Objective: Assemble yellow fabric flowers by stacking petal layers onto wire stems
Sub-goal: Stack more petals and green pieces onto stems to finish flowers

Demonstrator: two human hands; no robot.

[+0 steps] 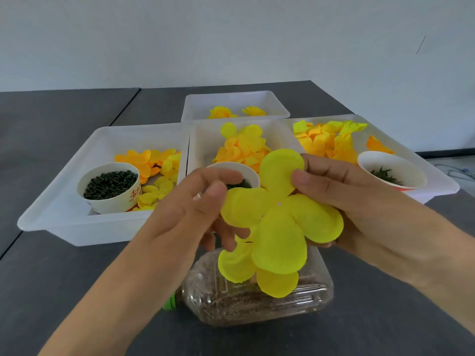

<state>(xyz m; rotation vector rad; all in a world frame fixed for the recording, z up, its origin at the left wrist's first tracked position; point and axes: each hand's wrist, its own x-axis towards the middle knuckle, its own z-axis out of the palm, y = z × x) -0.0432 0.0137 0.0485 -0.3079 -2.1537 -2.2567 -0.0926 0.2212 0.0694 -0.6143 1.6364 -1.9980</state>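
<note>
A large yellow fabric petal layer [280, 217] with a small centre hole is held in front of me, with a second yellow layer [259, 268] hanging just behind and below it. My right hand [341, 191] pinches the upper right petals between thumb and fingers. My left hand [195, 201] touches the left petal with its thumb, its fingers curled behind the layers. No wire stem shows; a thin dark tip pokes out near the left fingers.
A clear plastic bottle [257, 299] filled with brown grains lies on its side on the dark table under the petals. Behind stand white trays [64, 219] of yellow and orange petals, with paper cups [110, 187] of dark small parts; another cup [393, 170] sits right.
</note>
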